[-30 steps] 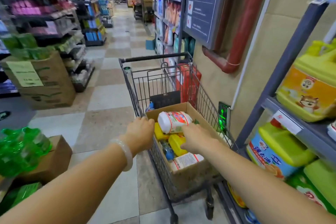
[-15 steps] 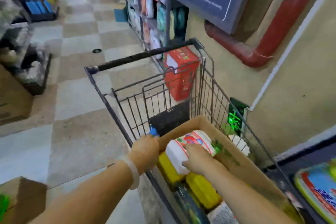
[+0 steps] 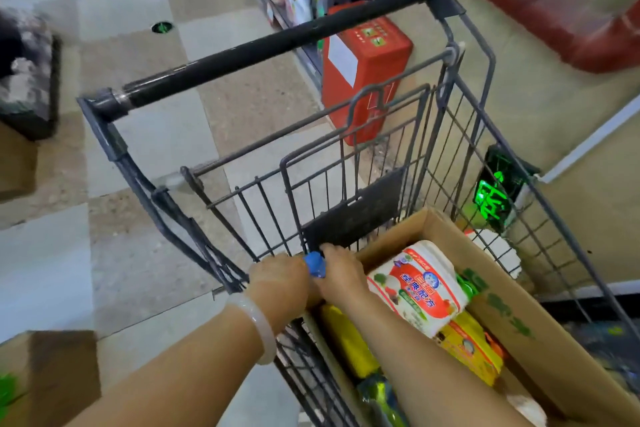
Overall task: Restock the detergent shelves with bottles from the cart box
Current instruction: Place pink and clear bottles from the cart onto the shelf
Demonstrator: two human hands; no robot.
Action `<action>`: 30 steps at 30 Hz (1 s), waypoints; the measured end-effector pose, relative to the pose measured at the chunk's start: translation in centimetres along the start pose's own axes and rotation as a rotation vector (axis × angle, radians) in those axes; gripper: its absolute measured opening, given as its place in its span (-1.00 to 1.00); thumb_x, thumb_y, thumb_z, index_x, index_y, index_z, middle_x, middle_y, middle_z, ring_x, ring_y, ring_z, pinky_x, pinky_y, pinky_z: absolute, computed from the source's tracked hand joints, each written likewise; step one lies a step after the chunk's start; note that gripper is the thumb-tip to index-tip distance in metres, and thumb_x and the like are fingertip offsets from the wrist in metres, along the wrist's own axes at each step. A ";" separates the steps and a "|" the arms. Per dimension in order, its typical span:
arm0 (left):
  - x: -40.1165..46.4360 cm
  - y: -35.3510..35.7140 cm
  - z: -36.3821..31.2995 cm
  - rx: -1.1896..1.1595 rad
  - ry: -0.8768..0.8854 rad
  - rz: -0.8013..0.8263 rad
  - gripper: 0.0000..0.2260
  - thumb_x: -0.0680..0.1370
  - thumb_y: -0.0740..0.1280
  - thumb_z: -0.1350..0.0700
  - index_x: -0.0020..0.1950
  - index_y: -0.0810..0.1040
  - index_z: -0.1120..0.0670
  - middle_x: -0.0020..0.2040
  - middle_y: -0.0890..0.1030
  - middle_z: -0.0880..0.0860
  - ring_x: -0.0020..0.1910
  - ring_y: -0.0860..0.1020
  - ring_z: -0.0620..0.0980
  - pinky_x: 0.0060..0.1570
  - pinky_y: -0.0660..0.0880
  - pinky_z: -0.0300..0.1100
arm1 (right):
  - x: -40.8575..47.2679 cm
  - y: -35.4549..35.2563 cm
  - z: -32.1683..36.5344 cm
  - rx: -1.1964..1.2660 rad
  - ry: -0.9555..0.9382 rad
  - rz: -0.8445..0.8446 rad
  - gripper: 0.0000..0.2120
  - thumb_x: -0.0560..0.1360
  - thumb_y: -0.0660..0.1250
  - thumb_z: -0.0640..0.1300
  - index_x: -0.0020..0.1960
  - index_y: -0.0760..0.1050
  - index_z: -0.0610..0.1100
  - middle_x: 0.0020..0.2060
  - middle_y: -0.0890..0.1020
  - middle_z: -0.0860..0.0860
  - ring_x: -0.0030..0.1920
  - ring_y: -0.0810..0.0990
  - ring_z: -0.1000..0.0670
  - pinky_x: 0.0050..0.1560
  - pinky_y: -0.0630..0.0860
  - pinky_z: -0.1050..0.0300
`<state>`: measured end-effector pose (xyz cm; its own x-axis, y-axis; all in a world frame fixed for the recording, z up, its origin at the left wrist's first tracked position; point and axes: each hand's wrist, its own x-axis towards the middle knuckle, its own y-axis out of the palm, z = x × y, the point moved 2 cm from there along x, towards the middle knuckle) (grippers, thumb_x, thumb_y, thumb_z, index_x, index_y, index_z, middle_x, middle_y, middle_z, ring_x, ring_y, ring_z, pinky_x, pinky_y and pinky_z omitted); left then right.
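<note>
blue cap (image 3: 315, 263) between both hands' fingers (image 3: 327, 251)

Cart count: one cart (image 3: 450, 135), one cardboard box (image 3: 502, 319).
Inside the box: one white bottle (image 3: 420, 288) at 1 o'clock of two yellow bottles (image 3: 349, 340); one blue cap (image 3: 316, 264) at 11 o'clock. Two hands (image 3: 280, 279).

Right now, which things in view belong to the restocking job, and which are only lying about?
Job: brown cardboard box in the grey wire cart; white red-labelled bottle; yellow bottles; blue cap between both hands.
Lying about: red carton on the floor; red pipe.
</note>
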<state>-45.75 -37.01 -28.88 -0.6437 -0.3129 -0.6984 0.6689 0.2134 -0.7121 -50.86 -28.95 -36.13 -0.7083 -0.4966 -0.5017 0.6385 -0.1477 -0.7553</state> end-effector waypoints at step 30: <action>0.9 1.6 -7.7 -0.805 0.530 0.412 -0.54 0.08 0.61 0.03 -0.04 0.66 -0.02 -0.02 0.70 -0.05 0.05 0.64 -0.01 0.14 0.55 -0.04 | -8.8 -11.7 -12.4 1.300 0.176 -0.047 -0.88 0.49 0.34 -0.28 0.00 0.47 -0.14 -0.18 0.60 -0.01 -0.24 0.61 0.10 -0.21 0.62 0.14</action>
<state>-48.12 -29.81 -31.20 -0.6330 0.3277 -0.7013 0.5531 0.8253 -0.1136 -55.83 -12.30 -28.09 -0.7041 -0.3659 -0.6086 0.3644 -0.9218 0.1325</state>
